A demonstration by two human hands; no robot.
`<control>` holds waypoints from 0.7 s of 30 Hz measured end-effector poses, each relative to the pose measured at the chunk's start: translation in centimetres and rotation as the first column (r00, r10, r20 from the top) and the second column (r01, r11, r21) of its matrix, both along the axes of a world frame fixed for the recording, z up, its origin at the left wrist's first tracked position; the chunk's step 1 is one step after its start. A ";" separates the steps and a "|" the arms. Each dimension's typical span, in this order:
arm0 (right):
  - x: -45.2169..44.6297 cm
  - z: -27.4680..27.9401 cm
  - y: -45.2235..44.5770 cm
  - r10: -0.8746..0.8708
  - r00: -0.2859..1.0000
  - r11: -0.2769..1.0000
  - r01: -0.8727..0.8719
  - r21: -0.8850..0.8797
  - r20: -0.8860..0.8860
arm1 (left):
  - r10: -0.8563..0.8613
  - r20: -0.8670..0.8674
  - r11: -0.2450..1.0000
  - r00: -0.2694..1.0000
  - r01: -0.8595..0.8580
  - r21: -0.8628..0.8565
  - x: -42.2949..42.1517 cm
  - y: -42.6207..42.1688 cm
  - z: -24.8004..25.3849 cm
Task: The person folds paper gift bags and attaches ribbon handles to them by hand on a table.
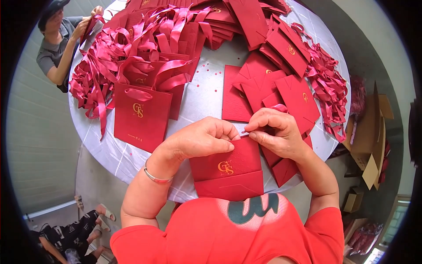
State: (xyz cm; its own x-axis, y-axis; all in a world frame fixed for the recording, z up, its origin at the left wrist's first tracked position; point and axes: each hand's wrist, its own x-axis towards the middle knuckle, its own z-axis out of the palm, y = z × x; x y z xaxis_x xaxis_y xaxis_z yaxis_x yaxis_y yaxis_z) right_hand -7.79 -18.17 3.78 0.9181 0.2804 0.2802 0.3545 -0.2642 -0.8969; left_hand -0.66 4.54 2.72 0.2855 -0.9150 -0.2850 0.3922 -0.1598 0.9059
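Observation:
A flat red paper gift bag (pixel 227 169) with gold lettering lies in front of me at the table's near edge, its folded bottom towards my body. My left hand (pixel 210 137) is closed on the bag's top edge at its left, the thumb on the front and the fingertips hidden behind. At the top right corner, my right hand (pixel 276 132) pinches the end of a pink ribbon (pixel 279 107), mostly covered by the fingers. The ribbon's loop shows just beyond the knuckles.
Red bags with ribbon handles (pixel 143 114) stand in rows at the left. Flat red bags (pixel 299 101) and a pile of loose ribbons (pixel 325 83) lie at the right. Another person (pixel 57 44) handles something red across the table. Cardboard boxes (pixel 367 132) stand at the right.

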 end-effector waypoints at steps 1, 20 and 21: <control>0.0 0.0 0.0 0.001 1.000 1.000 -0.001 0.001 0.001 | 0.001 0.001 1.000 1.000 -0.001 0.001 0.0 0.0 0.2; -1.4 0.1 1.5 0.091 0.849 0.921 0.127 -0.368 0.520 | 0.051 0.130 0.985 0.990 -0.072 0.158 -0.7 -0.3 0.8; -1.4 0.2 1.6 0.102 0.840 0.913 0.134 -0.386 0.533 | 0.070 0.133 0.986 0.989 -0.089 0.144 -0.9 -0.3 0.8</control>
